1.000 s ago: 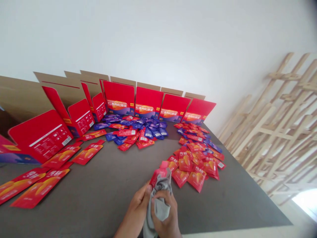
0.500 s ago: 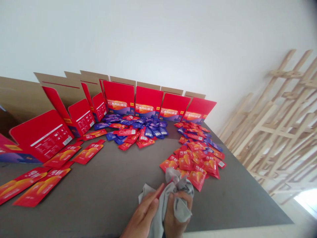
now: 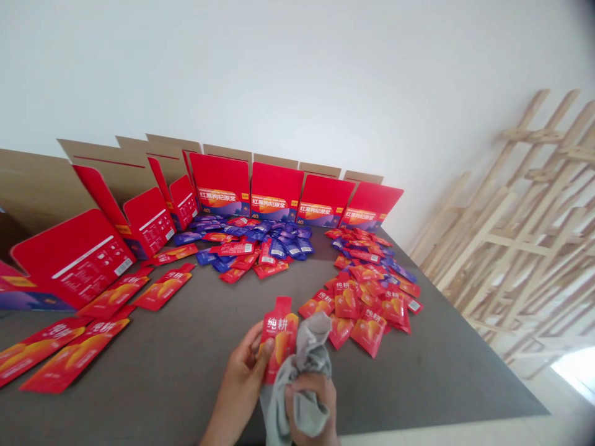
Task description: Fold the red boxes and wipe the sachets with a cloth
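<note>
Near the front edge of the table, my left hand (image 3: 246, 362) grips a red sachet (image 3: 279, 337) by its left side, thumb across its printed front. The sachet stands upright, its narrow spout end pointing up. Bunched in my right hand (image 3: 313, 396) is a grey cloth (image 3: 312, 341), its top beside the sachet's right edge and its loose part hanging down between my wrists. Just beyond the cloth lies a heap of red sachets (image 3: 367, 303), with some purple ones mixed in.
Open red cartons (image 3: 274, 186) line the back and left of the grey table (image 3: 195, 347). Purple sachets (image 3: 283, 238) and red ones lie in front of them. Several red sachets (image 3: 77, 356) are laid out at left. Wooden easels (image 3: 525, 241) lean on the wall at right.
The red sachet has turned from edge-on so its printed front now faces me. Both hands and the cloth have shifted a little to the left.
</note>
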`<state>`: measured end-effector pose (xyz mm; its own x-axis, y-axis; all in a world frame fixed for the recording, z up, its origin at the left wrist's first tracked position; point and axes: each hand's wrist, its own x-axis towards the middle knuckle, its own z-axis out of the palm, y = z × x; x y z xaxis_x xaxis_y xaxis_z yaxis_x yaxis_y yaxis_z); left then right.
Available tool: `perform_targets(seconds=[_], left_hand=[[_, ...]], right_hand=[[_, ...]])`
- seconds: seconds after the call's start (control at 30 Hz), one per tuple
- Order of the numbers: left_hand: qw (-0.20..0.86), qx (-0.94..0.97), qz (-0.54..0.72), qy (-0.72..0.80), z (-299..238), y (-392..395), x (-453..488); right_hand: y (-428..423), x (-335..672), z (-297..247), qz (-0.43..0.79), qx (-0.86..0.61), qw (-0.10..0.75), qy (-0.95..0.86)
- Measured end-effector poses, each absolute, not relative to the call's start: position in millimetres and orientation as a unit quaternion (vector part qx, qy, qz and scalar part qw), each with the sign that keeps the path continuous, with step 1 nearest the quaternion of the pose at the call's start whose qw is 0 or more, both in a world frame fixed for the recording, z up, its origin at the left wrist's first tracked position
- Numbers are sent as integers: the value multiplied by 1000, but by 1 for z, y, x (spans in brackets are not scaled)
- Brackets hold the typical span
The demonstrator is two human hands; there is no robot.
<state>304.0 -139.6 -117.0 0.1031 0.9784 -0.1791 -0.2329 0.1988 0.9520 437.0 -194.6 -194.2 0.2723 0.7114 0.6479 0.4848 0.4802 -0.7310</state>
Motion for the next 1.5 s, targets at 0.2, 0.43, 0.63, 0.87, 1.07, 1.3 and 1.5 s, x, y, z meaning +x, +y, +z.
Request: perform_targets(seconds=[0.2,0.43,0.63,0.87,1.07,1.3,1.5], left_hand=[[574,476,452,490,-122,-145,302],[525,566,399,494,-104,-132,276],[586,639,312,390,-95,-129,285],[495,611,375,490,-102,-43,309],[512,632,337,474,-117,-2,366],[536,689,273,404,-123,-20,399],[401,776,287,393,-95,-35,340]], right_hand=[[-182,435,-153,166,-465,527,-692],[-181,432,-150,178,-469,510,-699],[-181,438,-164,30,-523,643,-559],[-197,440,-164,53,-483,552,-677],[-196,433,-144,147,-460,444,-755],[-191,433,-141,165,-467,410,-766],[-192,434,-151,176,-473,410,-760]])
